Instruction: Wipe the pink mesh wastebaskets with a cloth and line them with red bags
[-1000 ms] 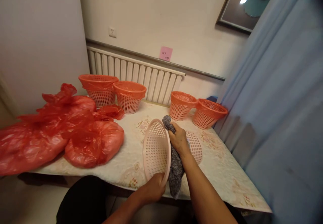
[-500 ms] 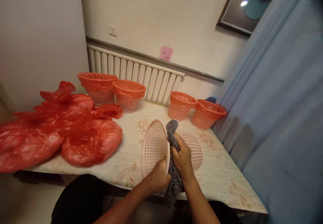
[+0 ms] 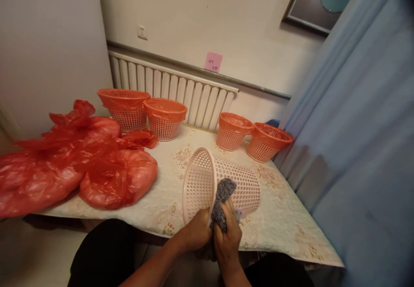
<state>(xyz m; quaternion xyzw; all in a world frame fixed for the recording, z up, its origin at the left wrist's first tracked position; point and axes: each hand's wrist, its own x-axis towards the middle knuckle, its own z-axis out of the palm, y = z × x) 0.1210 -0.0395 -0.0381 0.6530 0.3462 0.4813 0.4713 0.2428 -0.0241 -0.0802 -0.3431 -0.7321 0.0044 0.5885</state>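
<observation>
A pale pink perforated plastic wastebasket (image 3: 241, 177) lies on its side on the tabletop, its round mouth facing left. My left hand (image 3: 198, 230) is closed on the near part of the rim. A dark grey cloth (image 3: 224, 192) is bunched in my right hand (image 3: 229, 231), whose fingers press it against the outside of the basket just behind the rim. Part of the cloth hangs below, between both hands. The fingertips of my left hand are hidden by the rim and cloth.
Several wastebaskets lined with red bags, such as one basket (image 3: 165, 125), stand along the back. Knotted red plastic bags (image 3: 119, 177) fill the left side of the floral-covered table (image 3: 291, 218). A blue curtain (image 3: 349, 127) hangs at the right; a radiator (image 3: 168, 82) is behind.
My right hand has slid the cloth down the basket's side toward me, from near the top of the rim to its lower near part. My left hand keeps hold of the rim.
</observation>
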